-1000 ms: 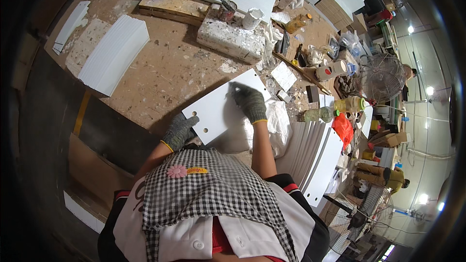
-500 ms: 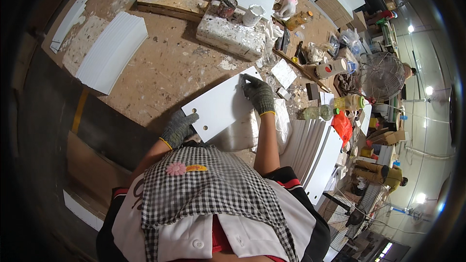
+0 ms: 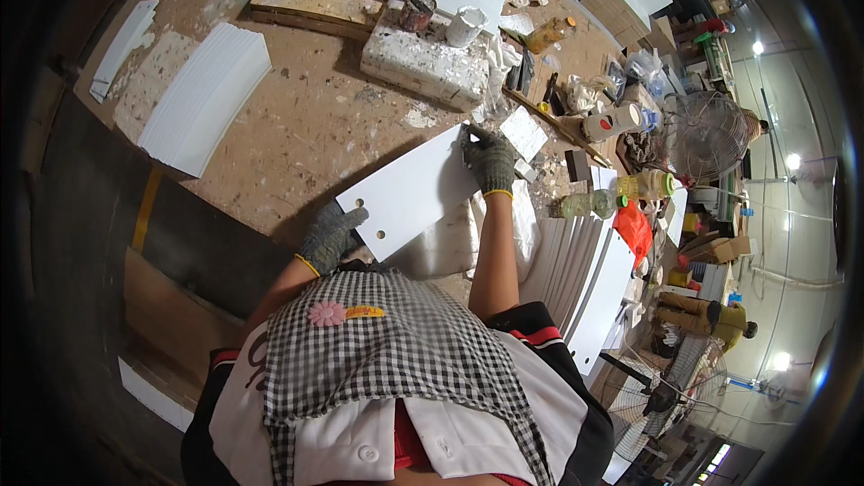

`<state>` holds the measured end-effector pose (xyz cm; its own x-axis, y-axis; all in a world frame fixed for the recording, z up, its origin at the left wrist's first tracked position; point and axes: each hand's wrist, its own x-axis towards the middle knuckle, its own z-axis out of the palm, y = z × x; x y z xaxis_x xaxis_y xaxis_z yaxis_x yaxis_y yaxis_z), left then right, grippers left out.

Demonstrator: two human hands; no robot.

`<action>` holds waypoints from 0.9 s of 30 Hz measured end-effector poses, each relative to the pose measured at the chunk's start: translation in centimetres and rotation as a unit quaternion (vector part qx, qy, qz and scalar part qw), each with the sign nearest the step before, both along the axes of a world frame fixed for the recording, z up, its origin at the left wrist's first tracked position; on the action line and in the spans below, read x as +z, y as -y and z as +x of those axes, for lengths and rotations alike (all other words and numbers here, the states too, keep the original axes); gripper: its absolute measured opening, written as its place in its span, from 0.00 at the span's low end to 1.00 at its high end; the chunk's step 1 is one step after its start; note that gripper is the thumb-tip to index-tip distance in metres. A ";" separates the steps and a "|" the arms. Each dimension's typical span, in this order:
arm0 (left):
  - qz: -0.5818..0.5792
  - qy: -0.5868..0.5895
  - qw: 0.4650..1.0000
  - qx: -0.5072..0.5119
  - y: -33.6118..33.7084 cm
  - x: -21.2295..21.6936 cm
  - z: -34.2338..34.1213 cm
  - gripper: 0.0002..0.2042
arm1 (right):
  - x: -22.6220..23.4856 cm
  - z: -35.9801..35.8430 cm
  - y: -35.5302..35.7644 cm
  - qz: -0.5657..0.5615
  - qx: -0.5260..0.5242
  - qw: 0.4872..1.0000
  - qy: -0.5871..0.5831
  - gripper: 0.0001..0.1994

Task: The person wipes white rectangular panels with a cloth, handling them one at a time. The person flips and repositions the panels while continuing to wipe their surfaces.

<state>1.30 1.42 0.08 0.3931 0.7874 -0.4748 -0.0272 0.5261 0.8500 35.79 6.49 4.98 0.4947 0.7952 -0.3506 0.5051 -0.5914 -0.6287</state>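
A white rectangular panel (image 3: 405, 187) lies slantwise in front of my apron, with two round holes near its left end. My left hand (image 3: 330, 236), in a dark grey knit glove, grips that near-left end, its thumb on top and the other fingers out of sight beneath. At the far-right end is my gloved right hand (image 3: 490, 162), closed on the short edge with its fingertips at the corner. Under the panel's right part shows a shiny, wrapped block (image 3: 441, 247).
Stacked white boards (image 3: 205, 94) lie at left, with more leaning boards (image 3: 576, 274) at right. A paint-spattered block (image 3: 423, 58) bears a dark can (image 3: 418, 11) and a white cup (image 3: 465, 27). Bottles (image 3: 589, 205), a paper cup (image 3: 612, 123) and a fan (image 3: 709, 135) stand rightward.
My right hand has shifted slightly right, from the panel's top face to its end edge. The left hand keeps its place. Another person's gloved hand at the far side has withdrawn upward.
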 end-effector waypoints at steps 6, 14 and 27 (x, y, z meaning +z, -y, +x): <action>0.046 -0.035 0.998 -0.033 0.2 0.0 -0.3 0.17 | -0.6 -1.6 1.6 0.013 0.042 0.998 -0.041 0.20; -0.084 0.050 0.995 0.027 -0.3 1.3 0.2 0.19 | -0.2 -2.0 1.6 0.008 0.072 0.997 0.019 0.20; -0.092 0.024 0.995 0.012 -0.4 2.2 0.3 0.21 | 1.0 -4.9 2.7 0.069 0.101 0.992 -0.025 0.15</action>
